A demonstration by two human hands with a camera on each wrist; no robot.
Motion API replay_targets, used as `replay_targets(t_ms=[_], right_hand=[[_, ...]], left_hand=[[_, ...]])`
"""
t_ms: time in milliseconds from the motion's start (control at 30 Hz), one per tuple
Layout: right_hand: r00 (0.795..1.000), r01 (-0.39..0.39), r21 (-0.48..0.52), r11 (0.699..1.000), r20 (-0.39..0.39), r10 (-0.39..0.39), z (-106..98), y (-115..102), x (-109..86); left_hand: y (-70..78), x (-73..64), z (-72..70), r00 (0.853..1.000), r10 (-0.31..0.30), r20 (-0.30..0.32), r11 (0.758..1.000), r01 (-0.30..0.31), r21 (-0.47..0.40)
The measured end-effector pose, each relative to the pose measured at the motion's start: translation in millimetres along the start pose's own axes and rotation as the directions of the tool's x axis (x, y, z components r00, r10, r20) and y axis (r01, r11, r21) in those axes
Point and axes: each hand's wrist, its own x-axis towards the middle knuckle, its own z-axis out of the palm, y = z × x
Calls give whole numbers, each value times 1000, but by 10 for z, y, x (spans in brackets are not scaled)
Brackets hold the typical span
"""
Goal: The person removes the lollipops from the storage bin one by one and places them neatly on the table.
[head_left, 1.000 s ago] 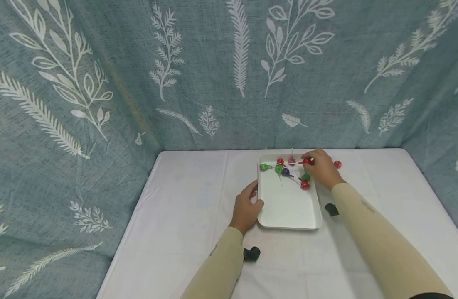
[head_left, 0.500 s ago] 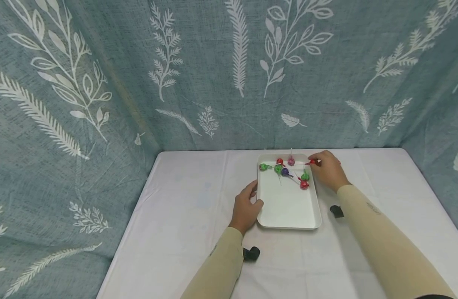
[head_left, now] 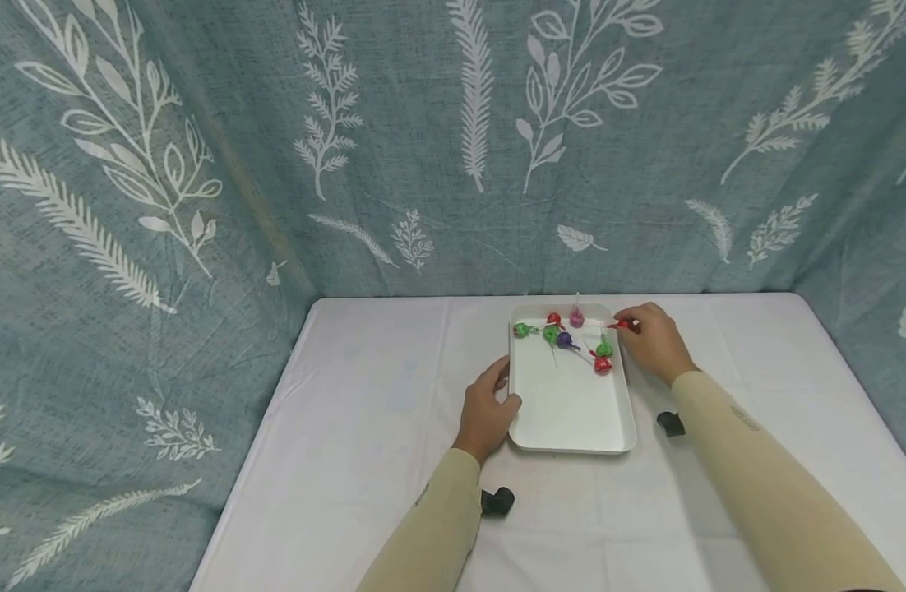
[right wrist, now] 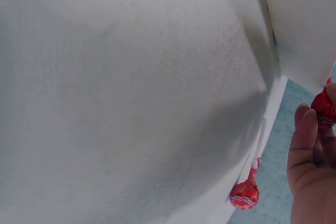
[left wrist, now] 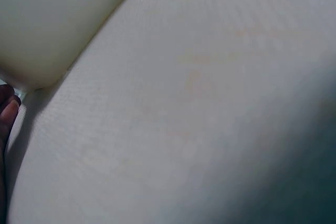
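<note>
A white tray [head_left: 571, 411] lies on the table, with several wrapped lollipops toward its far end: green [head_left: 522, 330], red [head_left: 603, 366], pink [head_left: 576, 318] and purple [head_left: 565, 340] ones among them. My left hand [head_left: 487, 415] holds the tray's left rim, thumb near the edge. At the far right corner, my right hand [head_left: 654, 339] pinches a red lollipop [right wrist: 324, 108] by its wrapped head, its stick pointing left over the tray. Another red lollipop [right wrist: 244, 195] lies on the table near the right hand; in the head view that hand hides it.
A white cloth [head_left: 364, 460] covers the table. Behind it hangs a blue-green curtain [head_left: 438, 164] with white leaf prints. Black wrist-camera pieces [head_left: 498, 502] stick out from both forearms.
My right hand has moved right with the red lollipop, from over the tray to its right rim. It now covers the loose red lollipop beside the tray. My left hand stays put.
</note>
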Motion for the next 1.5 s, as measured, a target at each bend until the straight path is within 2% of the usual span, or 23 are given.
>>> replay_targets(t_ms=[733,1067,1333,1500], right_hand=[[1000,-2,-13,1000,13,2,-57,-23,-42],[1000,-19,5,1000,-18,19,-108,36,-89],[999,-51,-5,999,0,51,-124,83,-135],[999,-42,-18,999,-10,42,-113,132,-149]], left_hand=[[1,23,-14,1000,25,3,1000,-25,-5],[-14,12,-3,1000,22,6,1000,-22,9],[-22,10,-3,1000,10,11,1000,-10,17],[-18,0,3,1000,6,11,1000,-6,13]])
